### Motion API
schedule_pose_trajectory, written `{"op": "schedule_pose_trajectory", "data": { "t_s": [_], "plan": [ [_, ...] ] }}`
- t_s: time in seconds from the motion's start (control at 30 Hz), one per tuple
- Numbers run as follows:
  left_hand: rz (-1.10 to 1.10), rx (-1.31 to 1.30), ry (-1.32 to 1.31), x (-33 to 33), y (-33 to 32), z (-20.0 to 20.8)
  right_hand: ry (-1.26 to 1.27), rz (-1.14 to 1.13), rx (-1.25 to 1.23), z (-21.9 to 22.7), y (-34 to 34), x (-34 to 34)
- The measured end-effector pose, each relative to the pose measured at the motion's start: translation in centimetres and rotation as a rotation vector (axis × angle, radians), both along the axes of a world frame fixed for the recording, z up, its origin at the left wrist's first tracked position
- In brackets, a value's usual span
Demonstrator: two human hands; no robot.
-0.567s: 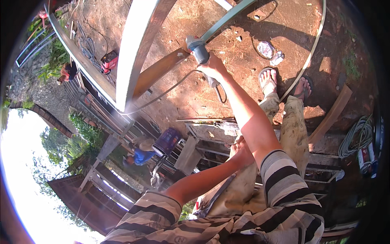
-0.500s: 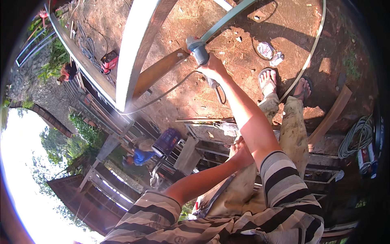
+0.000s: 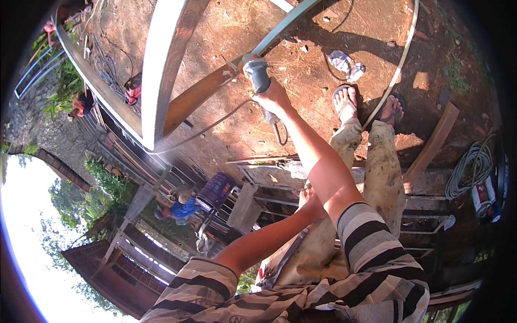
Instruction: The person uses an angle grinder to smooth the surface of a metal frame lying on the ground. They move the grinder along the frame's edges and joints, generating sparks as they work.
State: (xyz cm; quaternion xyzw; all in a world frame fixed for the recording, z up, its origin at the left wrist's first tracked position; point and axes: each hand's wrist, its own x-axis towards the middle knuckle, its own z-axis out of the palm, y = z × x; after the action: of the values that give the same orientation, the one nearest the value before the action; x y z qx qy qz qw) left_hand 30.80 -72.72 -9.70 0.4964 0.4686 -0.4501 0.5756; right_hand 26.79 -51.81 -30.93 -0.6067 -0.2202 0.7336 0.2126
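My right hand (image 3: 273, 100) is wrapped around the body of a grey-blue angle grinder (image 3: 259, 76). The grinder's head is up against the near end of a grey-green metal bar (image 3: 288, 26), where a brown bar (image 3: 202, 91) also meets it. A dark cord runs off the tool's rear. My left hand (image 3: 311, 204) is low by my stained tan trousers (image 3: 383, 183), partly behind my right forearm. Its fingers are mostly hidden, so their hold cannot be made out.
A wide white-faced beam (image 3: 159, 70) rises at the left. A pale hose (image 3: 396, 75) crosses the dirt beside my feet. Crumpled plastic (image 3: 344, 65), a loose plank (image 3: 431, 142) and coiled cable (image 3: 469, 169) lie at right. A person in blue (image 3: 183, 209) is near a purple drum (image 3: 215, 191).
The whole view has shifted slightly, so most things appear further left. The grinder stays at the bar's end in my right hand. My left hand remains by the trousers.
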Motion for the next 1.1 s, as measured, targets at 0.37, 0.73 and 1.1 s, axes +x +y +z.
{"op": "schedule_pose_trajectory", "data": {
  "t_s": [0.37,0.73,1.1],
  "plan": [
    [-0.037,-0.064,0.000,0.8,1.4,0.3,-0.006,0.081,0.067,-0.7,3.6,0.1],
    [0.089,0.139,-0.058,0.0,-0.3,-0.4,-0.001,0.035,0.073,-0.4,-0.1,0.4],
    [0.132,0.081,-0.026,0.0,-0.6,-0.4,0.016,0.096,0.059,-0.5,3.4,0.0]
  ]
}}
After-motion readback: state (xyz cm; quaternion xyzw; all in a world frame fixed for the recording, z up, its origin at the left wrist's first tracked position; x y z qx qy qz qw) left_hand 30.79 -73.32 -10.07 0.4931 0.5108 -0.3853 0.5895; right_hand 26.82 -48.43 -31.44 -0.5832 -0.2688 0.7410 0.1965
